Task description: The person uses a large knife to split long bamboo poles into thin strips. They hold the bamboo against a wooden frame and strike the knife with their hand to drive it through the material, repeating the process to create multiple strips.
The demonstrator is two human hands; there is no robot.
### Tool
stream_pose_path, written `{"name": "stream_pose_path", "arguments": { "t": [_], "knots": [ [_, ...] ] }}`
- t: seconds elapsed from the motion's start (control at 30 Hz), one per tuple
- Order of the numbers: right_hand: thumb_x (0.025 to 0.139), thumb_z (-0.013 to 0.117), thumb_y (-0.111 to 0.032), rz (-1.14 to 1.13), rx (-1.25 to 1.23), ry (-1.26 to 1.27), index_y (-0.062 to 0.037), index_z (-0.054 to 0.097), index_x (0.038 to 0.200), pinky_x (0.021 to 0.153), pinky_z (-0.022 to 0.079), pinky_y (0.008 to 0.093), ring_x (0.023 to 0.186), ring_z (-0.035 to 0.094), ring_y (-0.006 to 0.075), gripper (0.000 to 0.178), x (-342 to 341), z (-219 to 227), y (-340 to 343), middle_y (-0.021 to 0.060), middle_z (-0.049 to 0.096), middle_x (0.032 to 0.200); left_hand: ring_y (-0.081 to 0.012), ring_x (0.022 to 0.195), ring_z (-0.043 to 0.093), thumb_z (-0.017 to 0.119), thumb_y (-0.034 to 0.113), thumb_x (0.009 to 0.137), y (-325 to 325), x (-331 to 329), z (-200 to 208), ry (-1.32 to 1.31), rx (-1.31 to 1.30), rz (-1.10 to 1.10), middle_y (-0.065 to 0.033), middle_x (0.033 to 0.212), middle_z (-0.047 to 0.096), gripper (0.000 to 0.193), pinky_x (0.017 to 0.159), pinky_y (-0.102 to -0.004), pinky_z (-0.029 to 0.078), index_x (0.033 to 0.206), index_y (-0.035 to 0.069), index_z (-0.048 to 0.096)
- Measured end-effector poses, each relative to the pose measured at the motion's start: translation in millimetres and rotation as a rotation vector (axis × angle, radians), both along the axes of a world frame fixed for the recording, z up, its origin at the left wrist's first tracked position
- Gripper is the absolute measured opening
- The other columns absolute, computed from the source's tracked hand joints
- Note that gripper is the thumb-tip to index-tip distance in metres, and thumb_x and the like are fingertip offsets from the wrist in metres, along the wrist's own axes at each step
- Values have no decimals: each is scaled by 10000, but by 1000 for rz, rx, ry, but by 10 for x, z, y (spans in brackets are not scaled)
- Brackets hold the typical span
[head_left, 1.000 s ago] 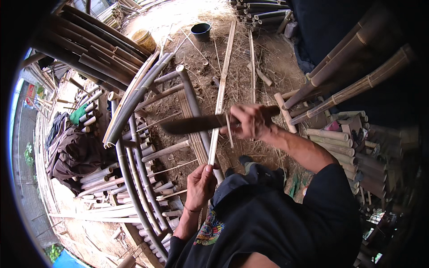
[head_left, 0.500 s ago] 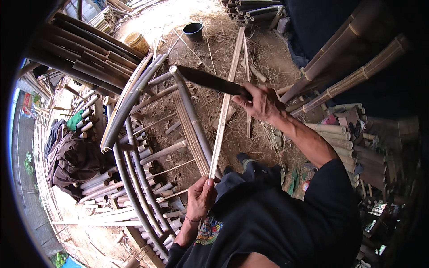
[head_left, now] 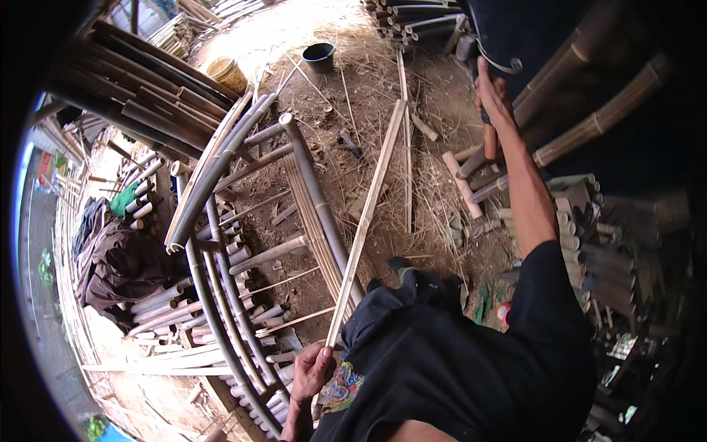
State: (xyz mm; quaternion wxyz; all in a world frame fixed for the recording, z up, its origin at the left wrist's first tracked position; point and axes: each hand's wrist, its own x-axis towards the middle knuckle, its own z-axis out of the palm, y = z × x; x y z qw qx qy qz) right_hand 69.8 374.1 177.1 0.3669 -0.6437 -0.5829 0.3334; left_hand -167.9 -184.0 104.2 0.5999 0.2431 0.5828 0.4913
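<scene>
My left hand (head_left: pixel 313 370) grips the lower end of a long, pale split-bamboo strip (head_left: pixel 372 210), thumb on top. The strip slants up and away over the frame and the dirt floor. Far from it, at the upper right, my right hand (head_left: pixel 495 94) is closed round a large knife, whose brown wooden handle (head_left: pixel 489 140) sticks out below the fist. Against the dark background the blade is hard to make out. A thin pale curl (head_left: pixel 508 68) shows just beyond the fingers. Beside the strip stands a bamboo frame (head_left: pixel 313 173) with slats.
A black bucket (head_left: pixel 318 57) and a yellowish bucket (head_left: pixel 227 74) stand at the back. Dark bamboo poles (head_left: pixel 136 96) are stacked at the left, near a brown cloth (head_left: pixel 121 261). Thick poles (head_left: pixel 600 136) lean at the right. Shavings litter the dirt floor (head_left: pixel 442 88).
My right hand has swung up and away to the right with the knife, off the strip. My left hand has drawn the strip down toward me and slightly left.
</scene>
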Motion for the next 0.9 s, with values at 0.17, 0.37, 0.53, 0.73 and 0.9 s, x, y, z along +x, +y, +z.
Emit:
{"name": "stream_pose_path", "arguments": {
  "t": [0.17,0.37,0.53,0.73,0.9],
  "knots": [
    [770,677,-651,420,-2,525,-79,529,750,378,408,240,407,496,73,591,-712,-48,-968,-17,509,533,-32,657,452,546,253,989,575,132,153,283,-107,-8,41,756,554,324,578,-204,382,1121,-32,624],
    [837,699,-491,376,-2,647,-60,570,799,377,407,238,418,501,85,451,-974,-111,-949,-7,506,544,-63,593,535,572,260,975,760,123,293,-5,84,-81,-17,735,577,289,531,-223,443,1069,-13,582],
    [885,500,-659,526,77,383,-90,535,799,384,384,244,410,456,72,577,-996,-239,-947,-22,449,532,-45,450,458,526,261,997,1362,276,378,-93,120,62,-21,681,572,406,392,-186,335,1315,10,506],
    [873,493,-674,989,797,-217,-86,534,813,423,511,386,505,625,243,592,-828,-617,-1934,81,600,643,-25,436,393,517,272,1002,1919,208,467,-71,191,210,25,604,495,441,384,-192,268,1355,8,489],
    [921,479,-601,907,318,-40,-81,558,862,473,508,416,535,647,279,529,-696,-588,-1712,105,584,593,-19,489,380,521,222,1003,2076,457,634,-43,213,275,48,630,470,394,431,-180,269,1313,-21,523]
  ]
}}
